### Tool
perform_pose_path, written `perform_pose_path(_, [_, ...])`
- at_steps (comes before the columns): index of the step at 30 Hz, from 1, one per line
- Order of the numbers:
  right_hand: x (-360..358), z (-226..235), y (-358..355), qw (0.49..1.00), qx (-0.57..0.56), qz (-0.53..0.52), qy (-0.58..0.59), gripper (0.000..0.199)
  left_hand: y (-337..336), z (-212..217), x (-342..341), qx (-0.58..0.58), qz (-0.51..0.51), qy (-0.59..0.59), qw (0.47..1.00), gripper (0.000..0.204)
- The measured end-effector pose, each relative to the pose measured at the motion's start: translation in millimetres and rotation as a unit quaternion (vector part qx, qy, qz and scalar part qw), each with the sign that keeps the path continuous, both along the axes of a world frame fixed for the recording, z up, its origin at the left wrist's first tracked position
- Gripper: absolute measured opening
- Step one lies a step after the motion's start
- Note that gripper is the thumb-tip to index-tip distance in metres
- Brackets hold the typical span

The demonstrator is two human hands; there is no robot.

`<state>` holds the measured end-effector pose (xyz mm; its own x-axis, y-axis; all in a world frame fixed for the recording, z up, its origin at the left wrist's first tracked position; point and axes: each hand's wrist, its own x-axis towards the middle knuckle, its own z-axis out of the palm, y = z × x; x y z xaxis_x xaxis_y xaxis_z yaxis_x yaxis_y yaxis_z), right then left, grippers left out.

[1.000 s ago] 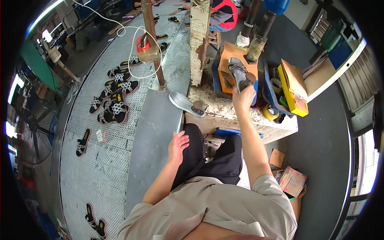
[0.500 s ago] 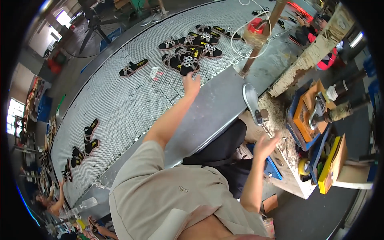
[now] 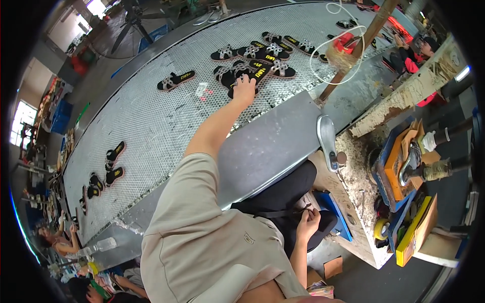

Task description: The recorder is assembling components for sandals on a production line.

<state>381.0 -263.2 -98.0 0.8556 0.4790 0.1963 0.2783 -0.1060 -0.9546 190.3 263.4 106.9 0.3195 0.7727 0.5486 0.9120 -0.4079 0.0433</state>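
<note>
Black sandal under left hand, long axis running left-right.

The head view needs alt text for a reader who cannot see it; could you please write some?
Seen from above, a seated person stretches the left hand onto a black sandal among a cluster on a mesh conveyor belt, while the right hand rests on the lap. A metal shoe last stands at a cluttered workbench to the right.

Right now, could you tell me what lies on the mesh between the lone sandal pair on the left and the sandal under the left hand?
Head view: a small white tag with red bits beside it.
</note>
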Motion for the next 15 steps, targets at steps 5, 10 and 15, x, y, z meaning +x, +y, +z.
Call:
perform_pose_path(5, [-1.7,-3.5,4.3,1.000,-0.015,0.003,0.012,0.039,-15.7,-27.7,-131.2,0.176,-0.160,0.017,0.971,0.028])
perform_pose_path(10, [-7.3,24.4,20.6,0.995,-0.083,0.052,0.001,0.043,-16.6,-56.5,-194.3,0.063,-0.049,0.072,0.994,0.030])
perform_pose_path(15, [-29.5,41.0,42.8,0.990,-0.065,0.125,-0.006,0.044,-7.5,-62.7,-217.9,-0.087,0.100,-0.093,0.987,0.040])
